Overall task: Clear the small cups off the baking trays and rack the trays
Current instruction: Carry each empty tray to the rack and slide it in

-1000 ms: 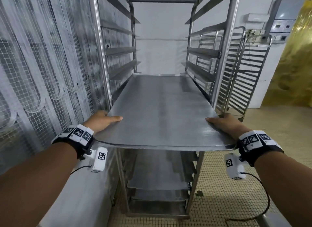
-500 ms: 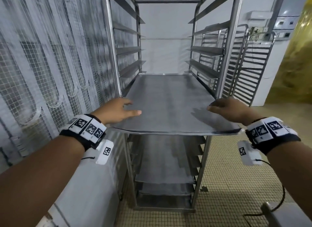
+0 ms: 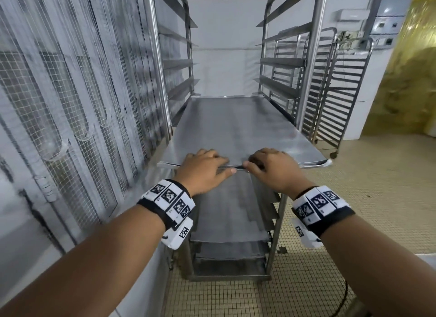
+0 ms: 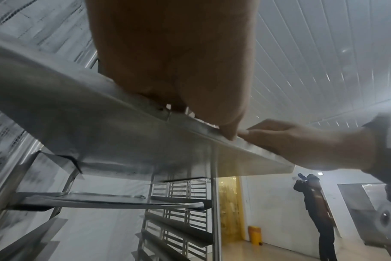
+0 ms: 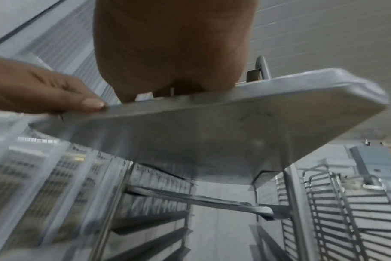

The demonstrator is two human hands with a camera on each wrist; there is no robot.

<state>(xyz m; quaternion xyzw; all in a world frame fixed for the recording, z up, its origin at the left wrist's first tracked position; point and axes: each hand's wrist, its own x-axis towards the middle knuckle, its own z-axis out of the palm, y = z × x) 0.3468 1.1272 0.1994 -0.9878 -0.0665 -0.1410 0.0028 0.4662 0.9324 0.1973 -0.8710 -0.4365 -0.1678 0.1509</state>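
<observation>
A bare metal baking tray [image 3: 236, 127] lies on a mid-height pair of rails in the steel rack [image 3: 157, 80], its near edge sticking out a little. Both hands sit side by side at the middle of that edge. My left hand [image 3: 205, 165] lays its fingers flat on the tray top, thumb along the rim. My right hand [image 3: 271, 165] does the same, thumb tip on the rim. From below, the left wrist view shows my left hand [image 4: 179, 70] pressing the tray [image 4: 101, 134] rim. The right wrist view shows my right hand [image 5: 172, 53] against the tray [image 5: 234, 127]. No cups are in view.
Other trays [image 3: 226, 212] sit on lower rails of the same rack. A wire-mesh wall [image 3: 70, 104] runs close on the left. A second empty rack [image 3: 335, 92] stands behind on the right, beside a yellow strip curtain [image 3: 412, 68]. A person [image 4: 317, 211] stands far off.
Both hands moved from the tray's near corners to the middle of its near edge. The tray slid deeper into the rack.
</observation>
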